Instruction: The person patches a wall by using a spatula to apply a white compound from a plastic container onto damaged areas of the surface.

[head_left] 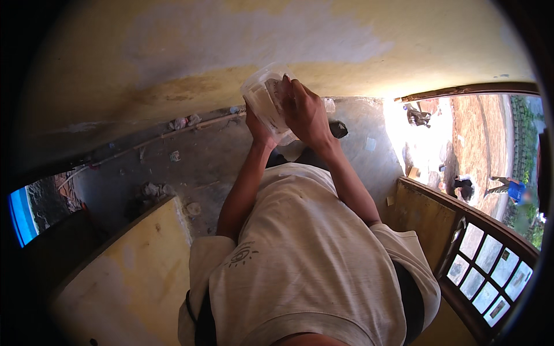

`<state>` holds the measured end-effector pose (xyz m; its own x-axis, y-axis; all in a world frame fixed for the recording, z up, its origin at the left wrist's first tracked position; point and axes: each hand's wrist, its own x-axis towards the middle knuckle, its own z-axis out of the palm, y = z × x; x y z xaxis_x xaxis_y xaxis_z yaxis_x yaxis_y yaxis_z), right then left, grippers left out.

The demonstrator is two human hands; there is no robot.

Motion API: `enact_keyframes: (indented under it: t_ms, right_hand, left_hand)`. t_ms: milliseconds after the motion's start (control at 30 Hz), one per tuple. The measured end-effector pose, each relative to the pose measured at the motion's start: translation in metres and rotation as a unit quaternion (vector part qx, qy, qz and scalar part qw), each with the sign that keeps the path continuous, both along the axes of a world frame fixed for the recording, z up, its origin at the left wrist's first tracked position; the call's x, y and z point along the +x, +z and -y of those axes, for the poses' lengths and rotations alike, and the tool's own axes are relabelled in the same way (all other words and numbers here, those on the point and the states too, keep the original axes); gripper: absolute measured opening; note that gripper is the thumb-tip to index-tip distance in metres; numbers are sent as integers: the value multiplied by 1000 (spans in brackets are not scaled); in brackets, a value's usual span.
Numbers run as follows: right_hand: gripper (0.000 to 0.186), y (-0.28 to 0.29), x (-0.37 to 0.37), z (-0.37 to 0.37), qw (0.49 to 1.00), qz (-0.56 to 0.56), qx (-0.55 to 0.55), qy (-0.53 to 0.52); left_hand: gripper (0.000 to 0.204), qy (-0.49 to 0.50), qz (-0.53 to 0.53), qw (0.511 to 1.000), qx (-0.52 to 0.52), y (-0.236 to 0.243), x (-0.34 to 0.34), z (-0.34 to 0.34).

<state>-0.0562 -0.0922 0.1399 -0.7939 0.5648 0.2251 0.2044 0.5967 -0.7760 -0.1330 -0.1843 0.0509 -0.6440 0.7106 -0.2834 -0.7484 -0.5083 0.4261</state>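
Note:
Both hands hold up a clear plastic container (pixel 266 97) in front of the yellowish wall. It is tilted, with its wide rounded end toward the upper left. My left hand (pixel 258 128) supports it from the left and below, with most of its fingers hidden behind the plastic. Across the container's right side lies my right hand (pixel 307 114), its fingers bent and pressed against it. Something pale shows through the plastic; I cannot make out what it is.
A stained wall (pixel 190 52) rises just ahead. Along its foot runs a thin pipe (pixel 173 134), with crumpled litter (pixel 183 122) beside it. A low yellow partition (pixel 133 259) stands at left. At right is a sunlit doorway with a dark paned door (pixel 490 268); a person in blue (pixel 515 190) is outside.

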Motion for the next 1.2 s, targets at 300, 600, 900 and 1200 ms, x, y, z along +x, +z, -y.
enact_keyframes:
  t_ms: [300, 600, 900, 1200]
  right_hand:
    - [26, 7, -6, 29, 1000, 17, -7, 18]
    - [25, -2, -14, 56, 995, 19, 13, 93]
    - [37, -21, -20, 42, 993, 50, -28, 102]
    - [40, -16, -24, 46, 992, 66, -44, 100]
  left_hand:
    - [63, -21, 14, 998, 49, -4, -6, 20]
    - [75, -52, 27, 992, 113, -35, -10, 34]
    - [67, -21, 24, 998, 46, -25, -13, 46]
    - [63, -32, 9, 999, 26, -32, -23, 53]
